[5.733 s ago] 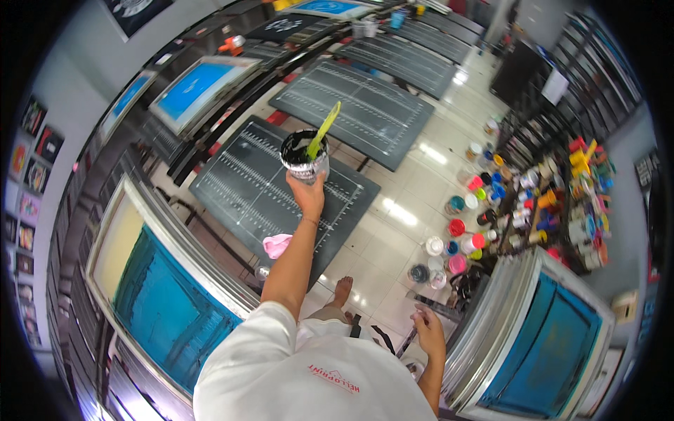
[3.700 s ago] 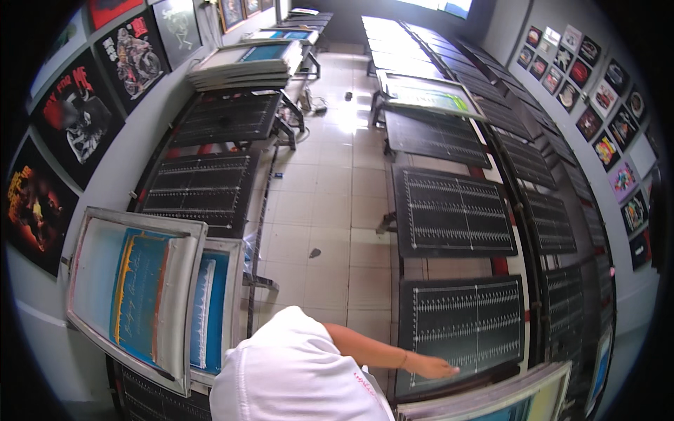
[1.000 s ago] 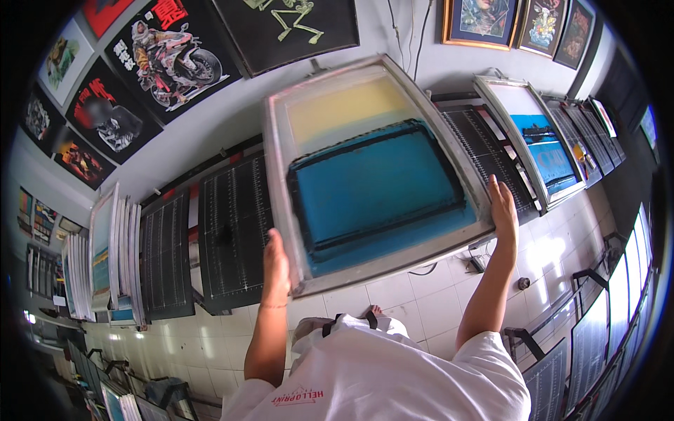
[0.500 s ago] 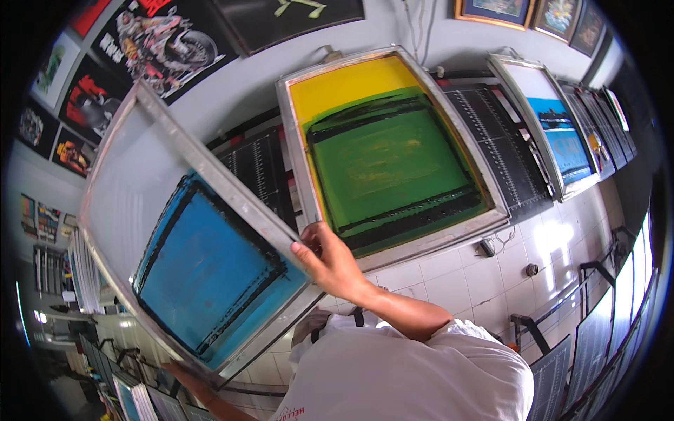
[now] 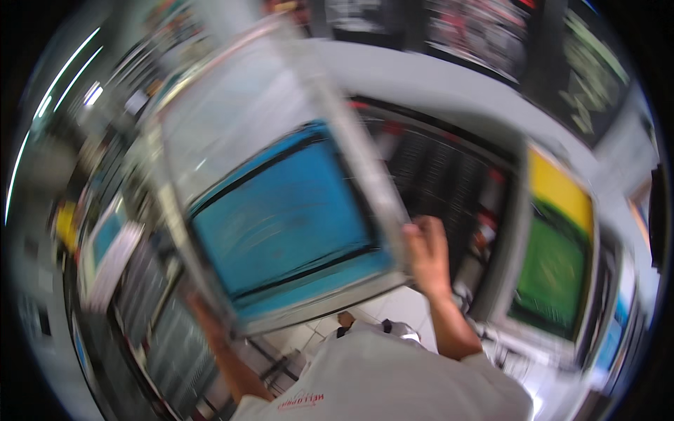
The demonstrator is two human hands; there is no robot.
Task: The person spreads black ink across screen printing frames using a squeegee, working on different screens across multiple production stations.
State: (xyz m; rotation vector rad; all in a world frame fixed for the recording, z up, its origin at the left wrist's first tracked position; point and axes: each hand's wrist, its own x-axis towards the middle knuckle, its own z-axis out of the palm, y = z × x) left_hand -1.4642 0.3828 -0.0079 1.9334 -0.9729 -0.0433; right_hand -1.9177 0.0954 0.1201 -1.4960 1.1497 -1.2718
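Note:
A large screen-printing frame [image 5: 288, 203], with pale mesh at its far end and a blue coated area bordered in black, is held up tilted in front of me. My right hand [image 5: 427, 252] is closed on the frame's right side near its lower corner, thumb on the upper face. At the lower left side, my left hand [image 5: 205, 312] grips the frame too; it is blurred, and its fingers are mostly hidden. The frame is off the tables, between both hands.
Dark printing boards [image 5: 439, 172] run along the wall on the right. A green and yellow screen [image 5: 551, 263] lies beyond them. Dark racks [image 5: 175, 358] with panels stand close on the left, beside a stack of white-edged frames [image 5: 112, 270]. White floor tiles [image 5: 393, 309] show below.
My view has swung left, so the green and yellow screen now sits far right. The blue screen stays in both hands and has turned with me toward the racks.

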